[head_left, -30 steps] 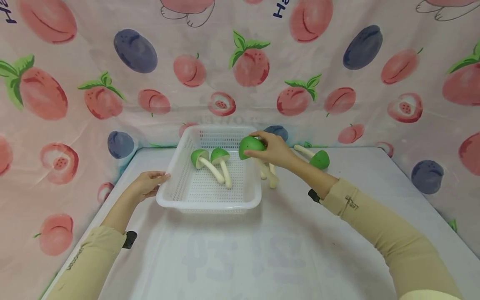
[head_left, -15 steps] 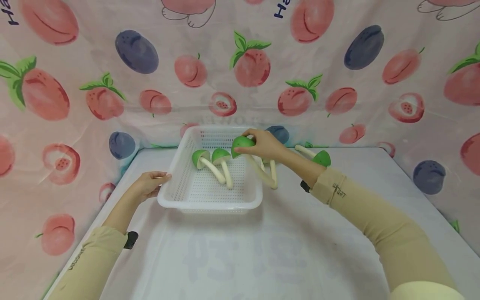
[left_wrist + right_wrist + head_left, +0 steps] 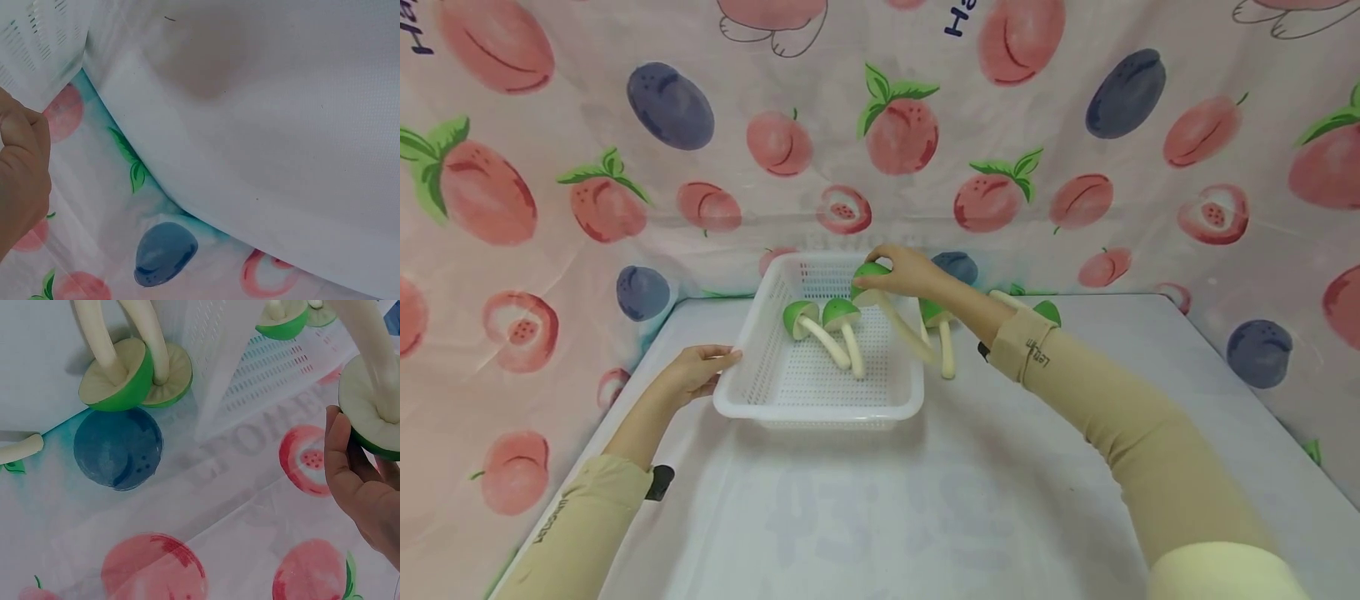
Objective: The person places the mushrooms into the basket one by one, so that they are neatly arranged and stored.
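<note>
My right hand [image 3: 908,272] holds a toy mushroom [image 3: 897,318] by its green cap, over the right part of a white perforated plastic basket [image 3: 820,412]. Its pale stem slants down across the right rim. In the right wrist view the pale underside of the held cap [image 3: 369,394] faces the camera, fingers curled at its edge. My left hand [image 3: 695,373] grips the basket's left rim, thumb on top. Inside the basket lie two similar mushrooms, one at left [image 3: 799,320] and one beside it [image 3: 841,315], stems toward the front.
Just outside the basket's right wall lie two more mushrooms, a nearer one [image 3: 119,378] and one behind it [image 3: 172,378]. Another mushroom [image 3: 1047,312] lies farther right, partly hidden by the right sleeve. A fruit-print cloth [image 3: 850,150] rises behind the white table [image 3: 865,517].
My right hand has carried the mushroom leftward and slightly up, from the basket's right rim to farther over the inside. The left hand and the basket stay put.
</note>
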A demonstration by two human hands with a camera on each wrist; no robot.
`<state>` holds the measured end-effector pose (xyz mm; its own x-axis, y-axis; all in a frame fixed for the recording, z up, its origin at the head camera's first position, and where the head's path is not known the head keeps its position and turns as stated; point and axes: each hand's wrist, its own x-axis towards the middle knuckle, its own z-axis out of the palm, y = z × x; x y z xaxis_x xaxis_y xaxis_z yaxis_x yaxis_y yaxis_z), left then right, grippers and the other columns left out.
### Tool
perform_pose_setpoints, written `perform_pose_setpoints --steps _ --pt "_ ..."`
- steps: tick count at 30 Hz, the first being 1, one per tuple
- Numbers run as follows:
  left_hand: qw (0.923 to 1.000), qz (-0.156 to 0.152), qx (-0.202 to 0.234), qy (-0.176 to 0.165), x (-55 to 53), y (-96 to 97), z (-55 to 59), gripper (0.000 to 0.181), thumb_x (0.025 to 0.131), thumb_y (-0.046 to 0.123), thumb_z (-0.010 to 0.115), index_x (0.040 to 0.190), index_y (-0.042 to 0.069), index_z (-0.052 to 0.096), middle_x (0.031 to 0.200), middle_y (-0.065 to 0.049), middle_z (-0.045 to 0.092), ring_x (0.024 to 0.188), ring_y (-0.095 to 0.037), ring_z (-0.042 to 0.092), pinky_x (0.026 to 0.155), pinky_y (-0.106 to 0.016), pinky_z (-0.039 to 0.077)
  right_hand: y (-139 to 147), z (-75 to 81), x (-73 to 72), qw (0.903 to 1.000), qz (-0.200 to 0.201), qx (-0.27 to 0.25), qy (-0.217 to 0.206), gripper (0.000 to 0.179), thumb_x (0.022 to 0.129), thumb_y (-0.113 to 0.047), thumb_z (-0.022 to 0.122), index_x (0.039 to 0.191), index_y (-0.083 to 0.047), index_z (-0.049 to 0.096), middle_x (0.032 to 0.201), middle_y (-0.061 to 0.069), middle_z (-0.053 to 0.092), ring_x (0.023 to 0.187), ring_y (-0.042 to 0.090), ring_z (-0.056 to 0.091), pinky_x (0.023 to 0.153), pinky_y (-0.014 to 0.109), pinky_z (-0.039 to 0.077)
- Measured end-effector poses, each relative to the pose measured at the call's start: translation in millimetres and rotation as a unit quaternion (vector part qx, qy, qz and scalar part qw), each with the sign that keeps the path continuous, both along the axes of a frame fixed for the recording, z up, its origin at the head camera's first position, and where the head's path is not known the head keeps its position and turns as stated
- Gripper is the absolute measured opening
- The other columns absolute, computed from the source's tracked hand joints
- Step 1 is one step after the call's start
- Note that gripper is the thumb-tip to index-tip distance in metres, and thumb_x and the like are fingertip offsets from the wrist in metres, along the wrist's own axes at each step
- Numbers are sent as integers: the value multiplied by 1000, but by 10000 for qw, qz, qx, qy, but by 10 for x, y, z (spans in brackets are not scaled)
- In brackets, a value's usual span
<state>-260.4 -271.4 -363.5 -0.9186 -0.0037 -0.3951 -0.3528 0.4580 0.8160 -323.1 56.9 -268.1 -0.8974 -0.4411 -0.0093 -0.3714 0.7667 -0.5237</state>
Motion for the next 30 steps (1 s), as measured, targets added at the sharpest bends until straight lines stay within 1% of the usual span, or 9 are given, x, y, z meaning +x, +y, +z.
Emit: perform_pose_setpoints --steps 2,4,8,10,15,20,23,30 --pt "10000 0 36 -7 3 0 6 64 95 35 54 141 -5 34 116 -10 54 78 -4 58 74 -22 55 -30 22 -31 10000 -34 76 -43 59 88 -45 61 133 -9 48 143 13 44 125 30 47 101 44 42" --pt "10000 -9 42 -6 5 2 12 64 95 35 54 140 -5 34 114 -8 55 78 -3 58 74 -22 55 -54 37 -54 9998 -72 175 -67 58 89 -46 60 133 -10 49 143 12 44 124 30 48 100 43 43" --pt "10000 -33 34 14 14 -9 20 63 95 35 54 140 -5 34 109 -5 56 77 -3 58 73 -22 55 -118 46 -95 9995 -88 248 -167 57 88 -48 59 132 -12 50 140 11 47 114 28 54 95 41 46" --pt "10000 -43 54 29 14 -12 17 62 95 34 54 139 -6 35 106 -4 56 76 -3 58 72 -21 55 -158 37 -122 9995 -45 257 -192 57 88 -48 59 133 -13 51 141 11 46 113 27 55 95 41 46" --pt "9996 -145 198 107 27 -9 21 63 96 32 53 140 -8 32 99 1 57 74 0 60 71 -20 54 -290 3 -189 9995 91 260 -144 57 88 -49 59 132 -13 52 141 9 46 123 25 49 100 41 43" --pt "9994 -204 231 162 37 -9 33 63 96 31 52 140 -9 31 97 2 58 74 0 60 71 -19 54 -447 -46 -215 9995 205 110 -222 55 88 -46 60 130 -11 53 141 10 46 129 26 44 104 41 40" --pt "9994 -206 245 160 34 -4 30 63 96 31 53 140 -10 31 98 2 58 74 0 60 71 -19 54 -530 -97 -228 9991 266 143 -284 56 88 -44 61 131 -10 51 141 10 46 129 25 43 105 39 40" --pt "9993 -189 279 154 47 -9 30 63 96 30 53 139 -10 32 94 4 58 73 0 60 70 -19 54 -730 -216 -240 9978 463 435 -211 54 88 -39 64 130 -8 51 132 8 52 117 21 49 99 34 42"
